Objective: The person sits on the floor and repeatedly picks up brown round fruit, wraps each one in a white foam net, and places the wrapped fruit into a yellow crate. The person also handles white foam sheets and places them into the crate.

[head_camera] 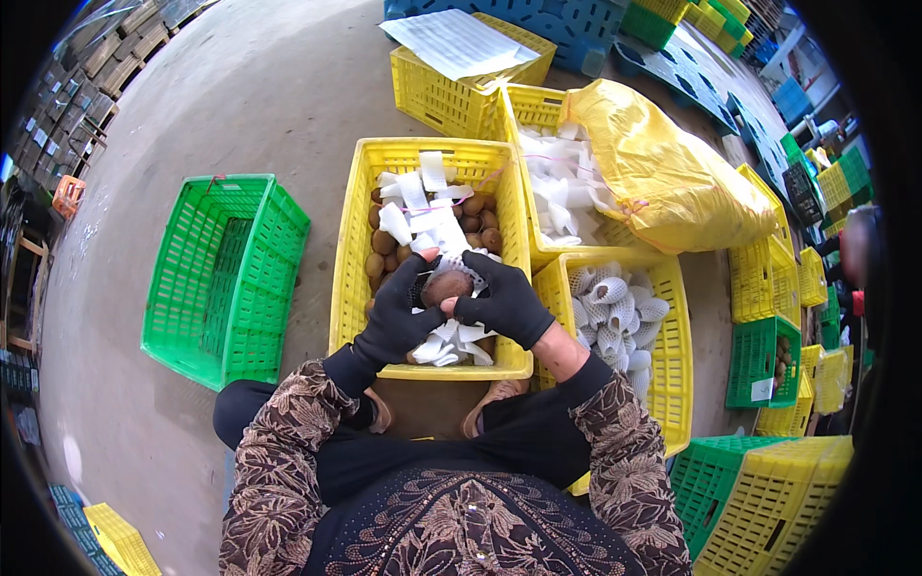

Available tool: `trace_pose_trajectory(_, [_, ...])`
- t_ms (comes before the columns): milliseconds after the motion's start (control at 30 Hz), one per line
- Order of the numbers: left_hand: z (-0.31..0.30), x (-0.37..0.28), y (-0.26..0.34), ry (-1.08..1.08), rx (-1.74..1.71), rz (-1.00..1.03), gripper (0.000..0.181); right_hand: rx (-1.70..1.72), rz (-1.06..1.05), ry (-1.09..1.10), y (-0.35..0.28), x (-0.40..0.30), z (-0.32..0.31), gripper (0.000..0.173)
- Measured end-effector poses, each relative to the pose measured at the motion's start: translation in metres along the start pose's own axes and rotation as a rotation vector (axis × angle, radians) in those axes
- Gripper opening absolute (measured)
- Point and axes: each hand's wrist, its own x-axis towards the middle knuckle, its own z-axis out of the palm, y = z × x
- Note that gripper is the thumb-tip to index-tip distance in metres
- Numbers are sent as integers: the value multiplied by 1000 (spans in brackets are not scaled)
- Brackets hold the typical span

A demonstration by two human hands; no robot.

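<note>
In black fingerless gloves, my left hand (398,308) and my right hand (504,297) hold one brown kiwifruit (447,289) between them. A white foam net sleeve (461,263) lies at its far side, between my fingers; how much of the fruit it covers I cannot tell. Below my hands is a yellow plastic crate (524,317) of loose brown kiwifruit (472,205) with flattened white foam sleeves (413,193) on top. To the right, a second yellow crate (670,403) holds fruit in puffed foam net sleeves (619,309).
A green plastic crate (288,237) stands on the floor at left. Beyond the right crate, a yellow crate of white foam sleeves (558,173) bears a yellow plastic sack (670,165). Stacked crates (763,288) line the right side, where a person (857,252) is partly visible.
</note>
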Motion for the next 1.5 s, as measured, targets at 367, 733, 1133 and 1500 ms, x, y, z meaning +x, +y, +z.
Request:
trace_pose_trajectory(367, [0,16,11,-182,-337,-374,51,761,216,-242,-24,-9,-26,51])
trace_pose_trajectory(733, [48,15,45,-42,19,76,27,-519,-538,475,-16,-8,-38,42])
trace_pose_trajectory(1133, [95,46,-40,76,-1082,-459,31,-129,-98,-141,16,-15,-72,79])
trace_pose_trajectory(1500, [-23,44,-128,304,602,-360,31,-1205,491,262,26,-38,-132,46])
